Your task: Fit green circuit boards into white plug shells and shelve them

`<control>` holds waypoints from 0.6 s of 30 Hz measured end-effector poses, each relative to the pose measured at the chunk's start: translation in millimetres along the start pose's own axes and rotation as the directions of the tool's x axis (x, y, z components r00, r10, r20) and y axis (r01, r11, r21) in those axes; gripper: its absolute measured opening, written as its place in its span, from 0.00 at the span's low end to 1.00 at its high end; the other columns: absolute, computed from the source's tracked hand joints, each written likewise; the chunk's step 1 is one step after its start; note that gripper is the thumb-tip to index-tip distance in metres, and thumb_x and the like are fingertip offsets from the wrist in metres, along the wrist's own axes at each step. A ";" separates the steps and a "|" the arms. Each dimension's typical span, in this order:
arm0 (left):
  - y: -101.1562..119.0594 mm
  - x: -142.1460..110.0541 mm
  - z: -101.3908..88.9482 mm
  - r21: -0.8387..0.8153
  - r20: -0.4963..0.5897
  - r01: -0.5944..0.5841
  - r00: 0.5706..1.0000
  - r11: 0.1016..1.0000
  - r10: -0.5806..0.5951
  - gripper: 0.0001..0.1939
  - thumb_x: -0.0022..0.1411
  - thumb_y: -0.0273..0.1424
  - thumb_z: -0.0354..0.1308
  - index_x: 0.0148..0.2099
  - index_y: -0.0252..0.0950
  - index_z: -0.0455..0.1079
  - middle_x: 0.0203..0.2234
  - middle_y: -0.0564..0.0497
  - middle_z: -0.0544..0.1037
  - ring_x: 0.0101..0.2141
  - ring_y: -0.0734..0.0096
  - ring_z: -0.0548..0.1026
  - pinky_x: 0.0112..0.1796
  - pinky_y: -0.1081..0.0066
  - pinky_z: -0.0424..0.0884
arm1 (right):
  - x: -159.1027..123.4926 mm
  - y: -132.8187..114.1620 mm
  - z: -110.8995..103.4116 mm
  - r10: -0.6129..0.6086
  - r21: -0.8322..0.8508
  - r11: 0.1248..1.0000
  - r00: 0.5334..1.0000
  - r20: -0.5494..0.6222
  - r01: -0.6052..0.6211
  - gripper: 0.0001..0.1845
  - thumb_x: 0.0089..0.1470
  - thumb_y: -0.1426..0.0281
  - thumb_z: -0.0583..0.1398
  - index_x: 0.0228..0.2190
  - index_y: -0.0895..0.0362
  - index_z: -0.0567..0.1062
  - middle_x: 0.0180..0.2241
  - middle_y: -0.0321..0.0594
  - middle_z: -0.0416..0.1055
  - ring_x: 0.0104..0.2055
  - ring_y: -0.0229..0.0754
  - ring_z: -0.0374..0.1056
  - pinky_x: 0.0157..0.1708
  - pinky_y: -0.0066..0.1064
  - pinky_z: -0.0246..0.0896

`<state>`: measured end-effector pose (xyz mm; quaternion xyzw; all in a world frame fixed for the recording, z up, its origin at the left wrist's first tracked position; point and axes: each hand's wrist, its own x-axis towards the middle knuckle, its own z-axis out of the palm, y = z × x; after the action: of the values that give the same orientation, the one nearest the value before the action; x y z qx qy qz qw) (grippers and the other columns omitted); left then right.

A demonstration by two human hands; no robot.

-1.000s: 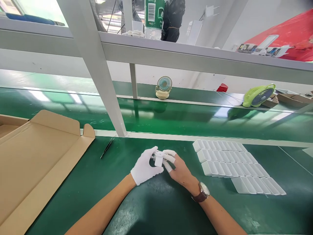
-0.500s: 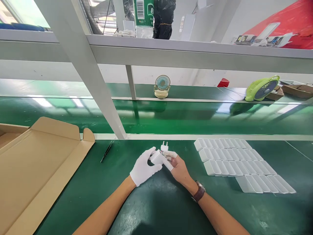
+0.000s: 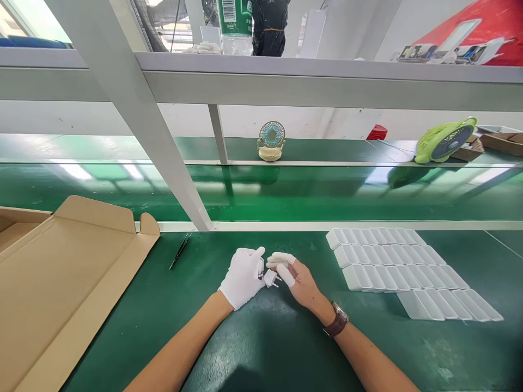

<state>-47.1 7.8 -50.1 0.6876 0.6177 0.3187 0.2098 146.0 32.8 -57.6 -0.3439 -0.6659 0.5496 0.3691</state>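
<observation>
Small white two-prong plug, hand-held, above a green table

Item 1: white two-prong plug (image 3: 270, 277), located between the two hands just above the table (image 3: 183, 343), prongs pointing right, its body against the left hand. A small part with a dark edge (image 3: 260, 268) sits beside it (mostly hidden by the glove).

Item 2: left hand (image 3: 243, 277), white-gloved, fingers clamped on the plug and the small part.

Item 3: right hand (image 3: 300, 277), bare but for white finger cots (image 3: 285, 275); thumb and fingers apart, tips near the small part (contact cannot be told). Wristwatch (image 3: 337, 320) with a brown strap on that wrist.

Item 4: black tweezers (image 3: 180, 251), lying aslant left of the hands.

Item 5: open cardboard box (image 3: 81, 261), at far left.

Item 6: white compartment trays (image 3: 402, 277), four rows, at right, the nearest row shorter and shifted rightward.

Item 7: beyond the table, small cream fan (image 3: 272, 141) and larger lime-green fan (image 3: 445, 140).
</observation>
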 end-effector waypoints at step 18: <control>29.2 -7.6 0.9 0.483 0.204 -0.118 0.979 0.868 0.019 0.03 0.61 0.28 0.55 0.33 0.38 0.65 0.28 0.47 0.73 0.33 0.58 0.70 0.35 0.63 0.56 | -3.1 -20.6 1.7 -0.115 -0.671 0.695 0.961 0.253 0.259 0.07 0.54 0.76 0.57 0.27 0.54 0.64 0.28 0.36 0.66 0.31 0.41 0.59 0.34 0.34 0.57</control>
<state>-25.8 -3.9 -32.2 0.7674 0.6303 0.0900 0.0752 145.0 26.0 -37.8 -0.3333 -0.8874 0.2475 0.2006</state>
